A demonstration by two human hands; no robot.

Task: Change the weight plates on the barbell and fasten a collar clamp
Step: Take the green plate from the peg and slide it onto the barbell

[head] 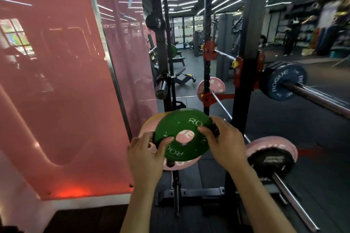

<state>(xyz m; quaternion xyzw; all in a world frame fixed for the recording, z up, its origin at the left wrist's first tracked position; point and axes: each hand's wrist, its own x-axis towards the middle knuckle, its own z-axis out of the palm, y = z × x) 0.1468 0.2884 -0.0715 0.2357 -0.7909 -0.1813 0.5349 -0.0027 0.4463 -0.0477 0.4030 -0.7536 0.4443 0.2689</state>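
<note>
Both bare forearms are extended forward and slightly inward from the bottom of the view. The left hand (146,154) is raised with its back turned to the camera, thumb and fingers curled in a grip around a rim. The right hand (222,141) is set opposite, fingers bent over the far edge, thumb pressed on the near face.

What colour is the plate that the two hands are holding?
Green, with white lettering. The head view shows the plate gripped by the left hand and the right hand.
</note>
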